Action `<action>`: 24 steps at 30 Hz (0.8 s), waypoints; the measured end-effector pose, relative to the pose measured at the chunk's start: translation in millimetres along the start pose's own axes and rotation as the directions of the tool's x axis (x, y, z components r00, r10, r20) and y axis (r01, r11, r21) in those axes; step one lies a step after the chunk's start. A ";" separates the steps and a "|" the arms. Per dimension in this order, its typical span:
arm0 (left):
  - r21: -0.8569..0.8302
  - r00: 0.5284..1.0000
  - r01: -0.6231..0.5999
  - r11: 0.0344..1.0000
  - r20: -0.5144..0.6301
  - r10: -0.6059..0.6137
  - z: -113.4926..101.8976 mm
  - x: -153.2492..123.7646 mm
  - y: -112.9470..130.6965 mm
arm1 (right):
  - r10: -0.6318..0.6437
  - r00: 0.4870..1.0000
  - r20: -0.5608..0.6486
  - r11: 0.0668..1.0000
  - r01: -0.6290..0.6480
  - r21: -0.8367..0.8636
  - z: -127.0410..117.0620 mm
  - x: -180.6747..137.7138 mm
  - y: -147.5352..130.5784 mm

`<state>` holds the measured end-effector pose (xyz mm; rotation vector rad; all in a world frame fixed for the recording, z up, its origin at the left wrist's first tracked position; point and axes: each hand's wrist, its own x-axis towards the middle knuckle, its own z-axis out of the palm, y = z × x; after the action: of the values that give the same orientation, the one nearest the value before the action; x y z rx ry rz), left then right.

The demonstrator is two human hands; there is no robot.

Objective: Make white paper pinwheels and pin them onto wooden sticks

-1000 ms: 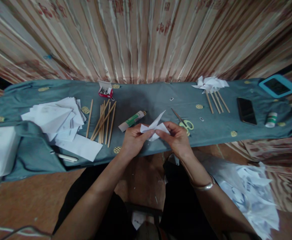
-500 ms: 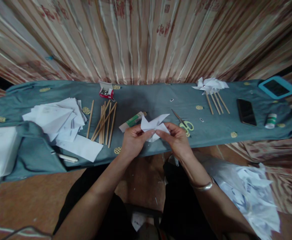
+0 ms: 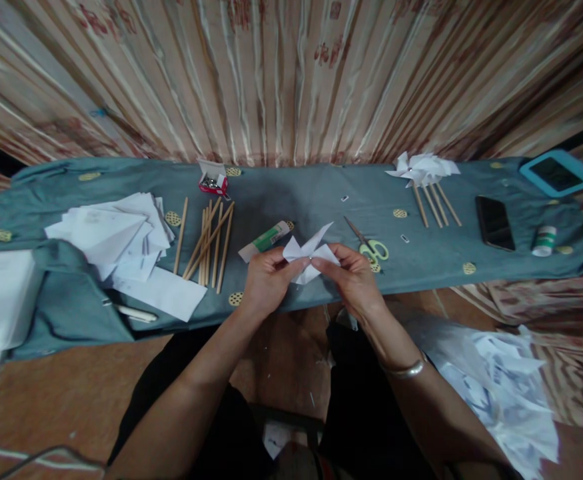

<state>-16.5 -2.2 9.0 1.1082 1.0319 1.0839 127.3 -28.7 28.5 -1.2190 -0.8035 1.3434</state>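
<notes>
A white paper pinwheel [image 3: 316,243] with folded blades is held above the table's front edge, a small shiny pin at its centre. My left hand [image 3: 267,280] grips its left side, thumb near the middle. On the other side my right hand [image 3: 355,279] pinches it, thumb beside the pin. Behind my left hand lies a green and white glue box [image 3: 266,240]. Scissors with pale green handles [image 3: 372,251] rest just beyond my right hand. To the left are several loose wooden sticks [image 3: 216,247] and an opened red box of pins [image 3: 212,181].
A stack of white paper [image 3: 116,233] and a white power bank [image 3: 4,300] occupy the left. Finished pinwheels on sticks [image 3: 426,170], a phone [image 3: 494,222], a glue stick [image 3: 544,241] and a blue-framed tablet [image 3: 557,173] lie right. A plastic bag of paper [image 3: 501,387] sits below.
The pinwheel has turned slightly in my fingers, its upper blade tilting, and the pin at the centre shows more clearly. Both hands keep nearly the same place.
</notes>
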 end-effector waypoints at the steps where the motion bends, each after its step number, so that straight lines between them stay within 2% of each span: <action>1: -0.001 1.000 0.000 1.000 0.002 0.000 -0.1 0.0 -0.4 | -0.002 1.000 0.007 1.000 0.002 -0.007 -0.1 0.0 0.0; 10: 0.048 1.000 -0.005 0.999 -0.003 0.005 -1.6 -0.3 0.8 | 0.017 1.000 -0.010 1.000 -0.017 -0.010 1.7 0.4 0.6; 15: 0.090 1.000 -0.026 0.996 0.003 0.026 -2.9 -0.5 0.1 | 0.021 1.000 0.019 1.000 -0.021 0.009 1.0 0.2 1.7; 24: 0.049 0.999 -0.033 0.998 0.013 0.032 -2.3 1.0 -3.1 | -0.014 1.000 -0.001 1.000 0.014 -0.026 -0.2 1.2 3.7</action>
<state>-18.2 -1.3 5.4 1.1729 1.0387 1.0817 126.6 -28.3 24.7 -1.2327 -0.8296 1.3248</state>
